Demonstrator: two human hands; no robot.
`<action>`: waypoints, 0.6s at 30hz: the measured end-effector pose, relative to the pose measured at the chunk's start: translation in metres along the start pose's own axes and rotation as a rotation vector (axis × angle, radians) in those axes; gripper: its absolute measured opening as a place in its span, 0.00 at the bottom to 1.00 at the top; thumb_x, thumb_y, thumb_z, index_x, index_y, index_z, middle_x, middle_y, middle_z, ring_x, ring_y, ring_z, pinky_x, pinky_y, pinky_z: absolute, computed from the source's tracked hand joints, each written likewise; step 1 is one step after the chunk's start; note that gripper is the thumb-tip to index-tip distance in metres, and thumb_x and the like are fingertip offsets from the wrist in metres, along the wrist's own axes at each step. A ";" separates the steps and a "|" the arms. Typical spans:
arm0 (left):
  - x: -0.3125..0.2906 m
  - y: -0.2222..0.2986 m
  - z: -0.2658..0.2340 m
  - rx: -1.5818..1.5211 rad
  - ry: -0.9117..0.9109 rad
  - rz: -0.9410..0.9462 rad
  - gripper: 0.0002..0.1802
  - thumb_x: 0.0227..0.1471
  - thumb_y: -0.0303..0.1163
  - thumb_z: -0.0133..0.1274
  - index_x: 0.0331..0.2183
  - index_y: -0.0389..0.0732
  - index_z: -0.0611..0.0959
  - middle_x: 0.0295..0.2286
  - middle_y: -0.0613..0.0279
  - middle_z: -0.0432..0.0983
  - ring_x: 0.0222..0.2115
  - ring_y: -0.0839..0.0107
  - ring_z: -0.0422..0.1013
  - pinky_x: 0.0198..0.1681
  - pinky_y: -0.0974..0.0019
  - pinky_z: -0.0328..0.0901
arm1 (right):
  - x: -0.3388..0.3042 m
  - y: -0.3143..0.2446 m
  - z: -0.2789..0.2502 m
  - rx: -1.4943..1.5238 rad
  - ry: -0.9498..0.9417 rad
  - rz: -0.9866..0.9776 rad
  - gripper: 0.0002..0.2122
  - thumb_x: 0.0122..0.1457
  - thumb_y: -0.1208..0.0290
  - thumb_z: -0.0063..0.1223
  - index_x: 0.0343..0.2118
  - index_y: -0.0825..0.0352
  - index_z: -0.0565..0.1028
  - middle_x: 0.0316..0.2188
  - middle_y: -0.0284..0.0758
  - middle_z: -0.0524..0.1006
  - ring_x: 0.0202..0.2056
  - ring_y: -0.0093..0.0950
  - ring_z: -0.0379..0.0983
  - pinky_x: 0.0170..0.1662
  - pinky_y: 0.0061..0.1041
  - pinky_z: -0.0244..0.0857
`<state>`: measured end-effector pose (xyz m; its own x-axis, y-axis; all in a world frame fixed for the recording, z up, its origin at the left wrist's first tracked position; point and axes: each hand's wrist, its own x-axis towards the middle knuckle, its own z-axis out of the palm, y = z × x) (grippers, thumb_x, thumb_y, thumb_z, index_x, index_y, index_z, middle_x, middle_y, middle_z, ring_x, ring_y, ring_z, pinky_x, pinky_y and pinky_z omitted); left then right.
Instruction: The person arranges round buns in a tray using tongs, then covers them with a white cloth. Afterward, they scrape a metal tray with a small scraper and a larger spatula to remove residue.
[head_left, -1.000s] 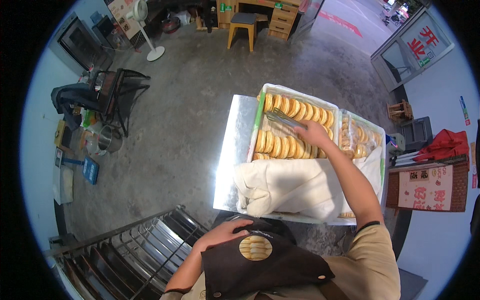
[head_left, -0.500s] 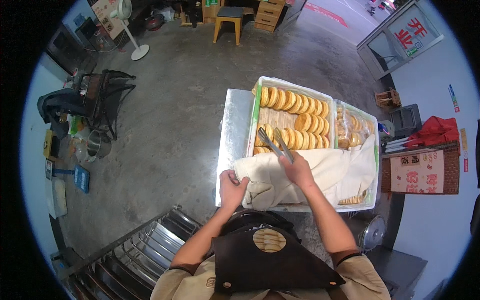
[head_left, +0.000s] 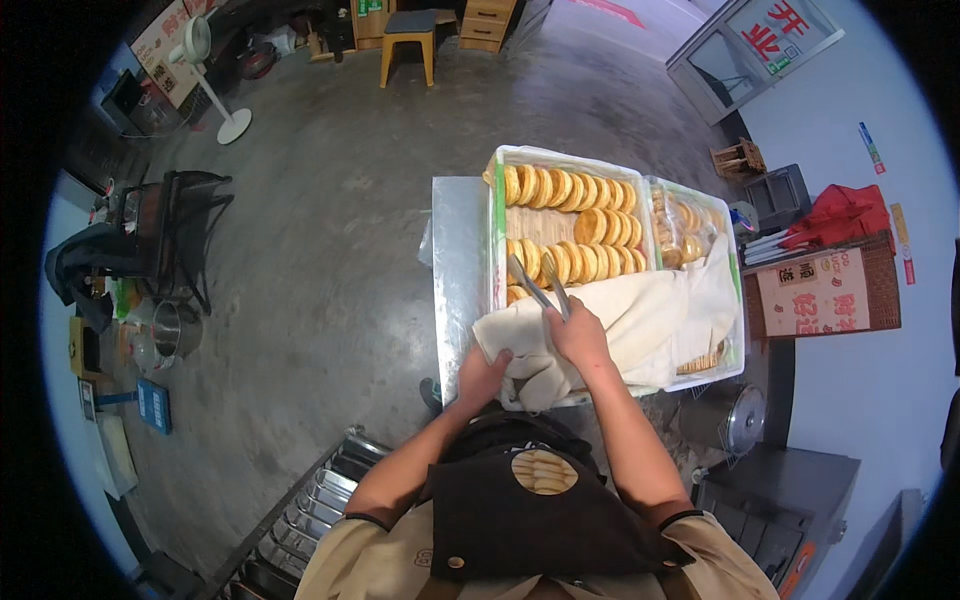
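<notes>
The left hand (head_left: 484, 376) is pinching the cloth (head_left: 635, 320) at the white box's (head_left: 495, 245) near-left corner; the right hand (head_left: 580, 337) is gripping tongs (head_left: 534, 287) over the box's middle. The cloth is covering its near part, leaving far pastry rows (head_left: 592, 262) uncovered.

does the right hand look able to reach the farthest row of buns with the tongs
Probably yes: the right hand holds open tongs, and the farthest row of buns lies uncovered, with the cloth on the nearer side. It would have to extend over closer rows.
</notes>
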<state>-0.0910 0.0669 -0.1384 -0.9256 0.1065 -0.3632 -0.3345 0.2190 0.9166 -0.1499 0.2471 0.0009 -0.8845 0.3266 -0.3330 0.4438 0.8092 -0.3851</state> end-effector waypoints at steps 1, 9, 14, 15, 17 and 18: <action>0.001 -0.004 0.000 -0.016 0.009 0.006 0.24 0.62 0.39 0.61 0.55 0.38 0.83 0.47 0.45 0.85 0.51 0.48 0.81 0.55 0.50 0.72 | -0.003 -0.001 0.001 -0.019 0.001 0.008 0.30 0.67 0.55 0.58 0.62 0.77 0.72 0.48 0.61 0.82 0.52 0.57 0.79 0.57 0.49 0.72; 0.008 -0.010 -0.005 0.030 -0.041 0.015 0.25 0.60 0.42 0.63 0.54 0.38 0.84 0.46 0.42 0.85 0.50 0.44 0.80 0.53 0.47 0.72 | -0.003 0.003 0.031 -0.026 0.037 0.058 0.31 0.66 0.52 0.58 0.61 0.76 0.74 0.47 0.61 0.82 0.52 0.56 0.80 0.58 0.48 0.72; 0.007 0.005 -0.010 0.075 -0.072 -0.067 0.26 0.60 0.45 0.63 0.53 0.38 0.84 0.46 0.42 0.85 0.50 0.43 0.80 0.53 0.47 0.72 | 0.028 0.001 0.044 -0.046 -0.012 0.050 0.27 0.66 0.53 0.59 0.54 0.77 0.77 0.43 0.60 0.83 0.49 0.57 0.81 0.55 0.49 0.74; 0.007 0.005 -0.009 0.081 -0.077 -0.083 0.26 0.60 0.45 0.63 0.53 0.38 0.84 0.46 0.42 0.85 0.50 0.42 0.80 0.53 0.47 0.72 | 0.032 -0.001 0.047 -0.063 -0.017 0.039 0.26 0.66 0.54 0.59 0.52 0.77 0.78 0.43 0.60 0.83 0.48 0.57 0.81 0.54 0.50 0.74; 0.007 -0.004 -0.009 0.104 -0.069 -0.113 0.26 0.60 0.45 0.63 0.53 0.38 0.84 0.46 0.42 0.85 0.50 0.42 0.80 0.53 0.47 0.72 | 0.041 -0.013 0.052 -0.084 -0.033 0.001 0.24 0.66 0.55 0.58 0.48 0.77 0.78 0.41 0.61 0.83 0.47 0.58 0.81 0.53 0.51 0.74; 0.010 -0.009 -0.008 0.093 -0.066 -0.090 0.26 0.61 0.45 0.63 0.53 0.38 0.84 0.46 0.42 0.85 0.50 0.42 0.80 0.53 0.47 0.72 | 0.047 -0.018 0.054 -0.083 -0.025 -0.039 0.23 0.66 0.56 0.58 0.48 0.78 0.78 0.40 0.61 0.83 0.46 0.58 0.81 0.52 0.51 0.74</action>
<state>-0.0985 0.0587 -0.1489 -0.8780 0.1453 -0.4561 -0.3948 0.3191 0.8616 -0.1920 0.2221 -0.0541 -0.8965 0.2826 -0.3412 0.3949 0.8590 -0.3260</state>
